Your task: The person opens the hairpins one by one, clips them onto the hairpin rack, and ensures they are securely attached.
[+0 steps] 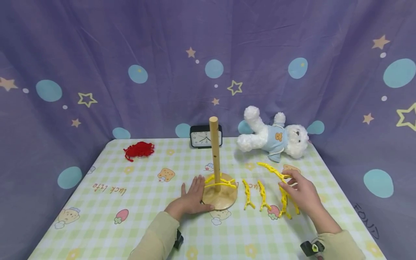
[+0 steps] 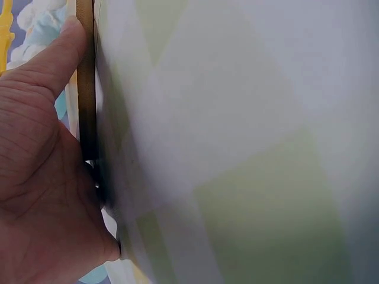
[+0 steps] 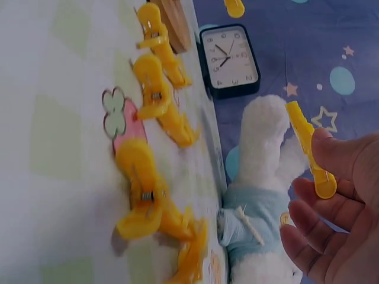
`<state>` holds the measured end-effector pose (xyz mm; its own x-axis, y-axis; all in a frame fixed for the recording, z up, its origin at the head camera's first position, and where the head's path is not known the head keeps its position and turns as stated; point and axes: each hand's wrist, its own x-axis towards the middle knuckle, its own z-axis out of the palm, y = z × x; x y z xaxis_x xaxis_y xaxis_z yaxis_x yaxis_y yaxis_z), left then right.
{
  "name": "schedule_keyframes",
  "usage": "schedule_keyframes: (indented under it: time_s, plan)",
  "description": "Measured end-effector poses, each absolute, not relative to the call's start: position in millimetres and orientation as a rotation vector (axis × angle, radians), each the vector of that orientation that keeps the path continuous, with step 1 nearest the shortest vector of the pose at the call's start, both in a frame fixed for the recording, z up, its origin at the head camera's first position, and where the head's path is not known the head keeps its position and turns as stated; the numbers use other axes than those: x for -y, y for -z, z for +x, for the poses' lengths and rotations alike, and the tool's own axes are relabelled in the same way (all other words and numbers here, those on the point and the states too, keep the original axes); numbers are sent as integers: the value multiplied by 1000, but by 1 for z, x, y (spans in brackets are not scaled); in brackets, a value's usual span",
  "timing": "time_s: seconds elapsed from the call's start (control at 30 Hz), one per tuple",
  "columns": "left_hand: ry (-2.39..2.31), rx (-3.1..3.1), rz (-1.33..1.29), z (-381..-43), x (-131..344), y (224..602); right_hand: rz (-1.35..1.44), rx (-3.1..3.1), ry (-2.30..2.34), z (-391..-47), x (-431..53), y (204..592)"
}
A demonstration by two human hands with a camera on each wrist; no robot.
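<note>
The left hand (image 1: 194, 201) lies with straight fingers along the left edge of a wooden stand (image 1: 216, 159), its thumb spread apart and touching the round base, while a yellow piece (image 1: 226, 184) sits low at the post, just right of those fingers. Farther right, slim, glossy yellow clips (image 1: 248, 195) with small springs lie spaced out on the checked cloth (image 1: 152, 231), left of and below the right hand's fingers. The right hand (image 1: 302, 191) pinches another clip (image 1: 270, 168) between thumb and fingers, its long end jutting forward and left beyond the fingertips.
</note>
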<state>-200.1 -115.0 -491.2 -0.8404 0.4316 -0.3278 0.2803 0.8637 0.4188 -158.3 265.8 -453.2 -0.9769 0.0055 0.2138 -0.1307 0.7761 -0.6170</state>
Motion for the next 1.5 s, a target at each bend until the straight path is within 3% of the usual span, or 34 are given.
schedule_keyframes:
  time_s: [1.5]
  plan:
    - [-526, -2602, 531, -201, 116, 494, 578, 2666, -929, -178, -160, 454]
